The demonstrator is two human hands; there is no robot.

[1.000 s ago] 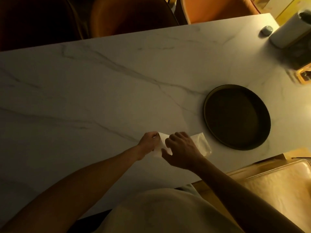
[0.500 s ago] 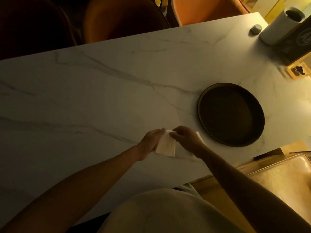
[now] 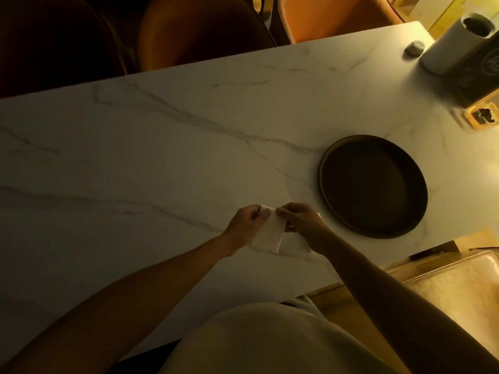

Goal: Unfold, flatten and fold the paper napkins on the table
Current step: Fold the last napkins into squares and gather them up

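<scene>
A white paper napkin (image 3: 267, 236) hangs folded between both hands, just above the near edge of the marble table (image 3: 162, 157). My left hand (image 3: 247, 225) pinches its upper left corner between thumb and fingers. My right hand (image 3: 303, 225) pinches the upper edge right beside it, fingertips almost touching the left hand's. More white napkin (image 3: 294, 243) lies on the table under my right hand, partly hidden by the wrist; whether it is the same sheet I cannot tell.
A dark round tray (image 3: 374, 186) lies on the table just right of my hands. At the far right corner stand a white cylinder (image 3: 456, 41), a dark box (image 3: 478, 76), a small grey object (image 3: 415, 47) and a yellow dish (image 3: 483, 117). Chairs (image 3: 205, 31) line the far side.
The napkin was lying flat under both hands; they have lifted its near flap up and brought their fingertips together at its top edge. The view has shifted slightly.
</scene>
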